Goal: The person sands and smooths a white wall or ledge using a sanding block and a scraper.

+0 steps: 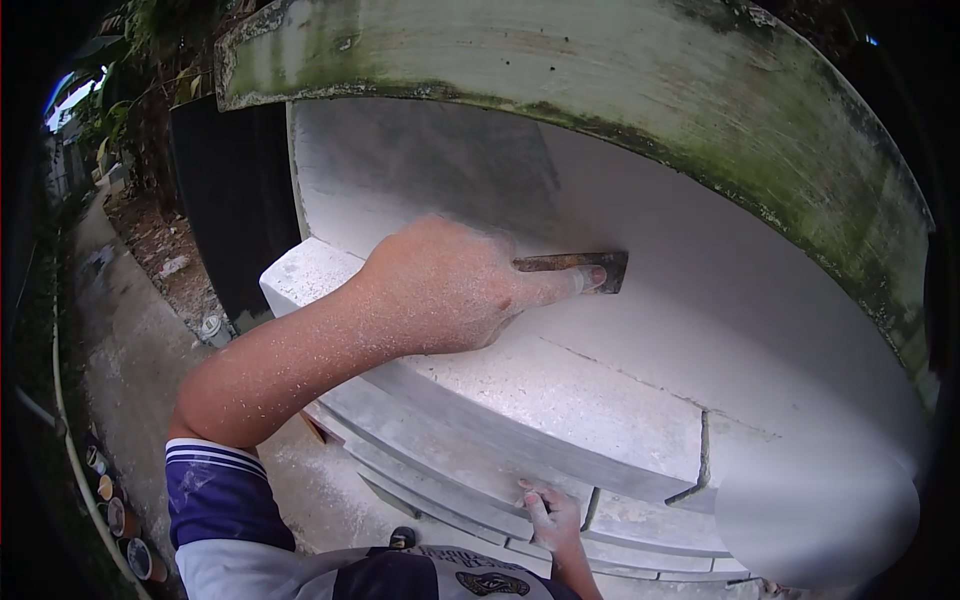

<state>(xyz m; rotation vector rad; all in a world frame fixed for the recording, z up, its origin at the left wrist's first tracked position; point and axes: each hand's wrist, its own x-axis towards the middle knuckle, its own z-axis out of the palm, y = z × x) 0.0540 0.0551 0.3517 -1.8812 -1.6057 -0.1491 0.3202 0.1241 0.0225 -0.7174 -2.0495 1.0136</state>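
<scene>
My left hand [440, 285], dusted with white powder, reaches across from the left and grips a flat, dark-edged scraper [618, 272]. One digit is stretched along the scraper, which lies against the smooth pale wall [680, 290]. Below the hand is a speckled white ledge [560, 390]. Lower down, my right hand [555, 518] is near the edge of a grey step-like block [460, 450]. Its fingers are curled together round a small dark thing too small to name.
A mossy curved concrete overhang [560, 80] arches above the wall. A dark panel [235, 200] stands at left, beside a concrete path [130, 330]. Several buckets [145, 560] line the lower left. A blurred pale shape [815, 510] covers the lower right.
</scene>
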